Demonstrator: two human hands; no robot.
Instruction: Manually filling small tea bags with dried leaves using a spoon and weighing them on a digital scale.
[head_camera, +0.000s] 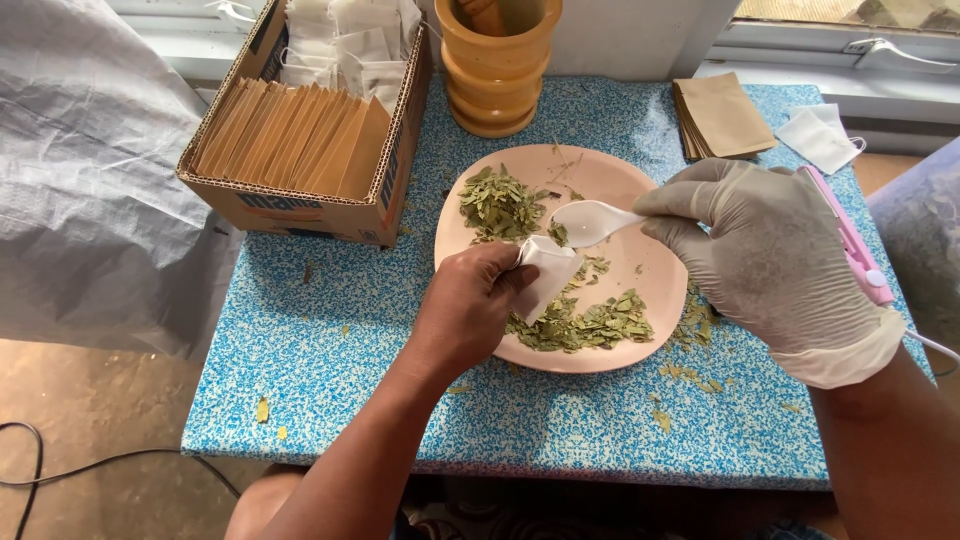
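My left hand (468, 305), bare, pinches a small white paper sachet (548, 275) held open over a pink plate (650, 265). My right hand (770, 255) wears a white glove and grips a white plastic spoon (592, 220), its bowl just above the sachet's mouth. Dried green leaves (498, 203) lie in a heap at the plate's far left, and more leaves (590, 325) spread along its near edge. The plate rests on a blue speckled table (350, 370).
A cardboard box (300, 205) of brown envelopes and white sachets stands at the back left. A wooden mortar (495, 65) sits behind the plate. Brown envelopes (718, 115), a white sachet (820, 138) and a pink corded tool (855, 245) lie right. Leaf crumbs (690, 375) dot the table.
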